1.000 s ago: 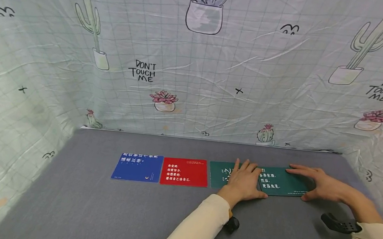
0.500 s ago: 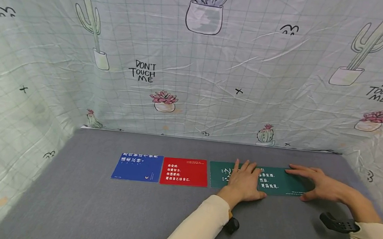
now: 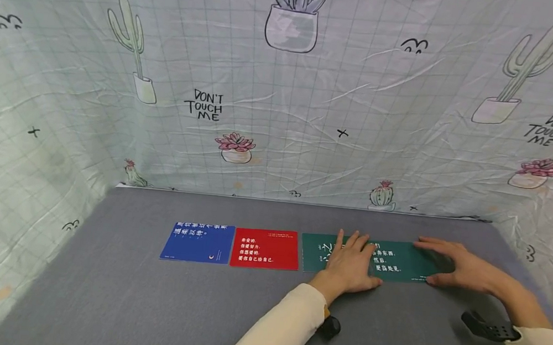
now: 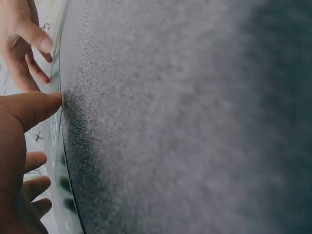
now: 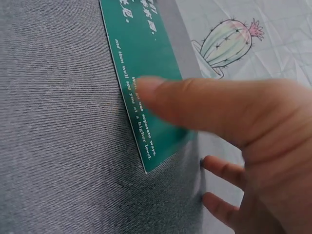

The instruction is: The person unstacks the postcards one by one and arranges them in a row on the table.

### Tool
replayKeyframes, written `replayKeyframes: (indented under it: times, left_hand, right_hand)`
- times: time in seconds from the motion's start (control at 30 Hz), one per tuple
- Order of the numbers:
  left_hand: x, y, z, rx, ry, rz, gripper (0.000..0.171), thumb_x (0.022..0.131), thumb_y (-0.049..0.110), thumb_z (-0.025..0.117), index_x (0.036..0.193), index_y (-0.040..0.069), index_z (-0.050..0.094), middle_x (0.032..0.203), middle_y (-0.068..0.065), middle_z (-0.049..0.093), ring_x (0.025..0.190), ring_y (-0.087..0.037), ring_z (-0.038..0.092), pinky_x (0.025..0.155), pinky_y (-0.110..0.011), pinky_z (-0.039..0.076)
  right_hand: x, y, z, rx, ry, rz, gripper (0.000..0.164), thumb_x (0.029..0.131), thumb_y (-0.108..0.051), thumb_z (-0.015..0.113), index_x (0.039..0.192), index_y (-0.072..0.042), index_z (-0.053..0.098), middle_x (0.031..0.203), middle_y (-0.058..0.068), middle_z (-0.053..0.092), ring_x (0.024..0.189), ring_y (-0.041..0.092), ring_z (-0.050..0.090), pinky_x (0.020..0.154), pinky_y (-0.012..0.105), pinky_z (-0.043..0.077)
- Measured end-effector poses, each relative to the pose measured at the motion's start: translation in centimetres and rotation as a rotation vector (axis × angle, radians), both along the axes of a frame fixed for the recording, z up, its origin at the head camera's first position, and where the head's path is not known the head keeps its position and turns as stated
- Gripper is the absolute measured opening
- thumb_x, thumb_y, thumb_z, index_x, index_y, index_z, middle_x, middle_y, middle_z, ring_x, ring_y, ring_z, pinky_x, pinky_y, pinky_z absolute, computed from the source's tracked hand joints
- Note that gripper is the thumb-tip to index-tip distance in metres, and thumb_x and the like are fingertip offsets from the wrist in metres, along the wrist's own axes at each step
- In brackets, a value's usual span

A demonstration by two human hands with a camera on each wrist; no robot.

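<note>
Two green cards with white writing lie end to end on the grey table. My left hand rests palm down with fingers spread, covering part of the left green card and reaching over the start of the right green card. At that second card's right end is my right hand, thumb by the near edge and extended fingers by the far edge. The right wrist view shows its thumb over the card's small English print. To the left lie a red card and a blue card, both flat.
The grey table ends at the back against a pale hanging cloth printed with cacti. The same cloth hangs along both sides. A dark band with a camera sits on each wrist.
The right green card and my right hand have shifted slightly left, and the dark line between the green cards no longer shows. My left hand stays nearly in place.
</note>
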State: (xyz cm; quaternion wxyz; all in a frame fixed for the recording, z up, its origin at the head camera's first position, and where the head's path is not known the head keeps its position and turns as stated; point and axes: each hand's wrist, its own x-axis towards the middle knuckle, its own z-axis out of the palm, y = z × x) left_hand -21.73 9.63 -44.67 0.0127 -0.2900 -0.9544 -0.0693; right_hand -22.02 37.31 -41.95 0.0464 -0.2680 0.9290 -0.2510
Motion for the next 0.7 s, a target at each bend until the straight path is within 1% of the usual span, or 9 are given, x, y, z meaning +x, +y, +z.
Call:
replayKeyframes:
  times: [0.07, 0.13, 0.2, 0.3, 0.4, 0.5, 0.6, 0.7]
  left_hand:
    - [0.1, -0.3, -0.1, 0.024, 0.02, -0.022, 0.07, 0.085, 0.062, 0.057, 0.144, 0.027, 0.042, 0.153, 0.005, 0.029, 0.143, -0.016, 0.019, 0.116, -0.044, 0.006]
    - [0.3, -0.8, 0.0, 0.052, 0.033, -0.045, 0.069, 0.086, 0.06, 0.057, 0.144, 0.026, 0.042, 0.153, 0.004, 0.03, 0.143, -0.017, 0.019, 0.116, -0.044, 0.008]
    - [0.6, -1.4, 0.1, 0.082, 0.039, -0.064, 0.068, 0.087, 0.058, 0.058, 0.144, 0.025, 0.042, 0.153, 0.003, 0.03, 0.143, -0.019, 0.02, 0.116, -0.045, 0.011]
    - [1.2, -2.8, 0.4, 0.133, 0.047, -0.087, 0.067, 0.088, 0.055, 0.058, 0.144, 0.022, 0.042, 0.152, 0.001, 0.032, 0.142, -0.022, 0.022, 0.115, -0.045, 0.016]
    - [2.1, -4.9, 0.8, 0.204, 0.052, -0.107, 0.067, 0.087, 0.052, 0.06, 0.143, 0.019, 0.044, 0.151, -0.002, 0.034, 0.141, -0.025, 0.025, 0.114, -0.046, 0.018]
    - [3.0, -7.4, 1.2, 0.287, 0.042, -0.121, 0.068, 0.085, 0.048, 0.064, 0.142, 0.016, 0.045, 0.149, -0.005, 0.037, 0.14, -0.026, 0.027, 0.113, -0.049, 0.019]
    - [4.0, -10.1, 1.5, 0.35, 0.022, -0.107, 0.071, 0.083, 0.047, 0.066, 0.143, 0.015, 0.044, 0.149, -0.005, 0.037, 0.139, -0.028, 0.027, 0.113, -0.051, 0.019]
    - [5.1, -12.7, 1.6, 0.395, 0.006, -0.084, 0.072, 0.082, 0.049, 0.066, 0.143, 0.016, 0.044, 0.149, -0.004, 0.037, 0.14, -0.028, 0.025, 0.113, -0.053, 0.015]
  right_hand:
    - [0.1, -0.2, 0.0, 0.01, 0.047, -0.005, 0.068, 0.076, -0.027, 0.08, 0.135, -0.005, 0.052, 0.138, 0.027, 0.044, 0.123, 0.052, 0.036, 0.09, 0.064, 0.033]
    - [0.4, -0.4, 0.1, 0.011, 0.09, -0.029, 0.066, 0.078, -0.027, 0.079, 0.134, -0.005, 0.053, 0.136, 0.026, 0.046, 0.122, 0.05, 0.039, 0.088, 0.063, 0.035]
    - [0.8, -0.6, 0.4, 0.0, 0.122, -0.043, 0.063, 0.08, -0.025, 0.077, 0.133, -0.002, 0.052, 0.136, 0.027, 0.046, 0.122, 0.051, 0.039, 0.087, 0.065, 0.034]
    - [1.6, -0.9, 0.7, -0.005, 0.152, -0.096, 0.061, 0.083, -0.025, 0.076, 0.135, -0.004, 0.051, 0.136, 0.027, 0.044, 0.122, 0.052, 0.038, 0.086, 0.066, 0.033]
    - [2.6, -1.3, 1.0, 0.0, 0.189, -0.139, 0.061, 0.084, -0.024, 0.074, 0.138, -0.008, 0.049, 0.137, 0.026, 0.044, 0.122, 0.052, 0.038, 0.087, 0.067, 0.031]
    - [3.7, -1.7, 1.0, 0.003, 0.224, -0.173, 0.063, 0.085, -0.024, 0.073, 0.14, -0.009, 0.047, 0.137, 0.026, 0.044, 0.121, 0.052, 0.038, 0.086, 0.067, 0.032]
    - [4.6, -2.2, 0.8, 0.005, 0.252, -0.197, 0.065, 0.085, -0.025, 0.074, 0.141, -0.009, 0.046, 0.137, 0.026, 0.044, 0.12, 0.052, 0.038, 0.084, 0.066, 0.033]
    - [5.6, -2.6, 0.6, 0.003, 0.259, -0.205, 0.067, 0.085, -0.027, 0.073, 0.143, -0.01, 0.044, 0.139, 0.025, 0.042, 0.122, 0.052, 0.036, 0.083, 0.067, 0.033]
